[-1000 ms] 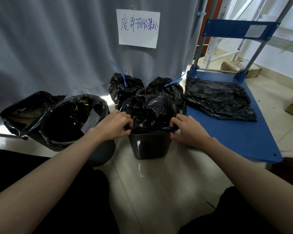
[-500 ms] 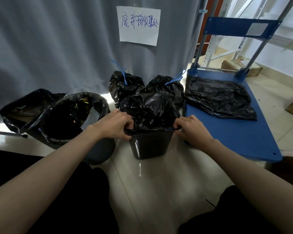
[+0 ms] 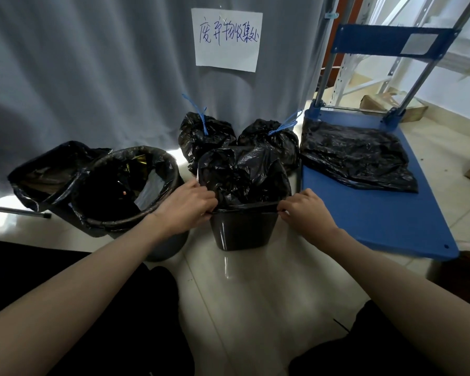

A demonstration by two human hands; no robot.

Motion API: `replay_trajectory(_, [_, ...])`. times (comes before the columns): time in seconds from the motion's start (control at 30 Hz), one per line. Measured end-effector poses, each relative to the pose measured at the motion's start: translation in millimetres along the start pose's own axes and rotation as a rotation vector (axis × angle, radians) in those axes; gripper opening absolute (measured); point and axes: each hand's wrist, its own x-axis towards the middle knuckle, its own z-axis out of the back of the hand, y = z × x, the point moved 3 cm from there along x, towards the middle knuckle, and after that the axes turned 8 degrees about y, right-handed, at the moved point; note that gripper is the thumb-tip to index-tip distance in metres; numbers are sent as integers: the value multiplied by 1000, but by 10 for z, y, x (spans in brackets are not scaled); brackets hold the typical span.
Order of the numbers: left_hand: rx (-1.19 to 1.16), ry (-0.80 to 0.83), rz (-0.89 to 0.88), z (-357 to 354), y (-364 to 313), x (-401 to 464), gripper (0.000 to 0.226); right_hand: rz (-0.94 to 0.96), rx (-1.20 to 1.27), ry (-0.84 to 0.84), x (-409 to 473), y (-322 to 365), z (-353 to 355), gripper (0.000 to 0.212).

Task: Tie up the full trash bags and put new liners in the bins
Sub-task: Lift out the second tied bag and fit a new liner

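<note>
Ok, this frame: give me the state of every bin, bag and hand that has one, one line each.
small black bin: upright, black liner bunched above its rim, not tied
round bin: upright, lined, open, holds rubbish
open bag at far left: untied, mouth open
two bags at the curtain: tied shut with blue ties
flat bag on the cart: lying flat
left hand: pinching liner at the rim
right hand: pinching liner at the rim

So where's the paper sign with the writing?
The paper sign hangs top centre on the grey curtain, above the two tied black bags.
</note>
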Motion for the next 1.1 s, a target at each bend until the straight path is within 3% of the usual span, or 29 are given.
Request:
replay_trajectory(0.1, [88, -87, 41, -124, -68, -102, 16, 17, -16, 12, -39, 48, -25, 23])
replay_trajectory(0.33, [117, -60, 82, -366, -53, -306, 34, 22, -5, 3, -116, 95, -42, 34])
replay_trajectory(0.47, [75, -200, 126, -116, -76, -218, 30, 8, 19, -145, -116, 99, 113, 12])
replay_trajectory(0.5, [70, -201, 126, -87, -88, -180, 27, -11, 24, -168, -96, 95, 136, 7])
replay_trajectory(0.63, [51, -114, 102, -183, -167, -50, 24, -62, 46, -105, -20, 113, 96, 23])
replay_trajectory(0.73, [67, -78, 179, -239, -159, 3, 31, -75, 49, -63, 15, 111, 63, 18])
replay_trajectory(0.97, [-13, 11, 124, -151, -67, 155, 67, -215, 256, -126, 304, -27, 175, 11])
replay_trajectory(1.1, [-174, -47, 269, -115, 150, 415, 48, -287, 339, -58, 588, -116, 171, 24])
